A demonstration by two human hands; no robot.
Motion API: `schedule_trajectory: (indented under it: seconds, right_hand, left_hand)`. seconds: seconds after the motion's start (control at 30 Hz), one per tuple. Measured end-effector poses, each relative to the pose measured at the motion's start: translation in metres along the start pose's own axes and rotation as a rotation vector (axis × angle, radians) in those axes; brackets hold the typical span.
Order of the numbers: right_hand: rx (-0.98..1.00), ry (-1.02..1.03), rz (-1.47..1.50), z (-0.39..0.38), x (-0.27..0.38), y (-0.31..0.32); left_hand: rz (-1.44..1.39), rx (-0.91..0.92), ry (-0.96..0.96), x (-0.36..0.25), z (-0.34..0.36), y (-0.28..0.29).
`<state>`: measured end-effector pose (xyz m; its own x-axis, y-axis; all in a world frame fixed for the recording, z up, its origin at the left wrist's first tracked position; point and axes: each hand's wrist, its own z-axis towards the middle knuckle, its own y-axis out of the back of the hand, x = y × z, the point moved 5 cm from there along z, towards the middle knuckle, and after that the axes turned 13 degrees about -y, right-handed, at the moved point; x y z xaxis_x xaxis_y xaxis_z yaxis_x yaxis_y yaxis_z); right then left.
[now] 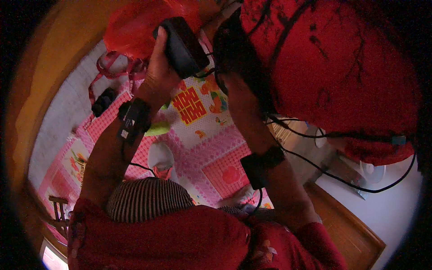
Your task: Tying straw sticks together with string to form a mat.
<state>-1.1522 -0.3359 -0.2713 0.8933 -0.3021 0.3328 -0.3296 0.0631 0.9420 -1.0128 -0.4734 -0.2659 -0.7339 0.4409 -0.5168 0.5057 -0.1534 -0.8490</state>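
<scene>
Red shirt [157, 238] is cropped; box [185, 48] obscures left fingers [160, 39].

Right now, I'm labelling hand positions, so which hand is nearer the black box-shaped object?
Left. The left hand holds the black box-shaped object at its left side; the right hand is lower right of it in the picture, apart.

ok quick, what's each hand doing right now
Left hand: closed, holding a black box-shaped object.
Right hand: fingers mostly hidden, grip cannot be told.
</scene>
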Motion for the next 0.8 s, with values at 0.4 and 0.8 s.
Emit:
schedule_trajectory:
  seconds: [0.4, 0.8]
  right_hand:
    - [0.483, -0.499, -0.227, 0.012, -0.008, 0.015]
    - [0.491, -0.459, 1.159, 0.013, 0.025, 0.022]
  left_hand:
    - [-0.062, -0.006, 0.042, 0.001, 0.001, -0.007]
    - [-0.074, 0.161, 0.192, 0.045, -0.036, -0.037]
